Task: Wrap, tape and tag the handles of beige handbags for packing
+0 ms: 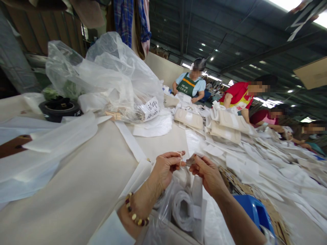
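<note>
My left hand [165,170], with a beaded bracelet [134,215] at the wrist, pinches a thin white string [181,157] that loops round its fingertips. Close beside it, my right hand [209,174] grips a small greyish flat piece [190,161] between thumb and finger. The fingertips of both hands nearly meet. Whether the string is joined to the piece, I cannot tell. Beneath the hands lie a rolled white sheet [182,211] and clear plastic wrapping [167,203].
A large clear plastic bag [120,71] with a handwritten label [150,108] and a black tape roll [60,109] stand at the back left. Folded beige bundles [188,117] and white strips cover the right. A blue plastic container [255,212] is near my right forearm. Several co-workers [190,83] work beyond.
</note>
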A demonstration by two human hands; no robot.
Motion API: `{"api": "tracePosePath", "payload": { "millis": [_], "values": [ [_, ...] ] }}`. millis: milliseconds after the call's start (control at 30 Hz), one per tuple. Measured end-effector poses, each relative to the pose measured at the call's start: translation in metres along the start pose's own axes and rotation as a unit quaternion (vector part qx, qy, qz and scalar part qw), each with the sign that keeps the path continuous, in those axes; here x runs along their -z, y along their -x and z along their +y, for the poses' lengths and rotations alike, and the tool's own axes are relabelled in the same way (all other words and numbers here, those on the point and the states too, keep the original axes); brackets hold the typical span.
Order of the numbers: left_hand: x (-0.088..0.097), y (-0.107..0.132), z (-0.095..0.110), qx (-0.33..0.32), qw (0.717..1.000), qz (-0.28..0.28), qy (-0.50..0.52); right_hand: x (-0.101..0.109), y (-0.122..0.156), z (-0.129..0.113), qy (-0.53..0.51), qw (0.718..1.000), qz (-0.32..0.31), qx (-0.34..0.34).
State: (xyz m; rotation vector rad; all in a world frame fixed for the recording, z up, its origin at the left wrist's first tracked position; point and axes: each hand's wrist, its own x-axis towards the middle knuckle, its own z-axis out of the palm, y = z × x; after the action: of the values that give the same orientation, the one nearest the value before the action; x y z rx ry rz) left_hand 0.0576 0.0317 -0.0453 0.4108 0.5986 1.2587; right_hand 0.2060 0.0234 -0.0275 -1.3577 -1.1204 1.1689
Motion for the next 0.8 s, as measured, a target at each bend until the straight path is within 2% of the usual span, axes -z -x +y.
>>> {"api": "tracePosePath", "payload": {
  "millis": [167, 300, 500, 800],
  "values": [
    [-0.004, 0.001, -0.007, -0.044, 0.999, 0.025, -0.017, -0.004, 0.006, -0.008, 0.094, 0.994, -0.025, 0.041],
    [-0.004, 0.001, -0.012, -0.079, 0.996, 0.033, -0.029, -0.01, 0.005, -0.019, 0.174, 0.982, -0.059, 0.043],
    [-0.001, 0.0, -0.016, -0.112, 0.99, 0.038, -0.075, -0.017, 0.002, -0.03, 0.34, 0.934, -0.089, 0.069],
    [0.0, -0.001, -0.014, -0.13, 0.982, 0.025, -0.134, -0.017, 0.004, -0.021, 0.39, 0.912, -0.065, 0.105]
  ]
}}
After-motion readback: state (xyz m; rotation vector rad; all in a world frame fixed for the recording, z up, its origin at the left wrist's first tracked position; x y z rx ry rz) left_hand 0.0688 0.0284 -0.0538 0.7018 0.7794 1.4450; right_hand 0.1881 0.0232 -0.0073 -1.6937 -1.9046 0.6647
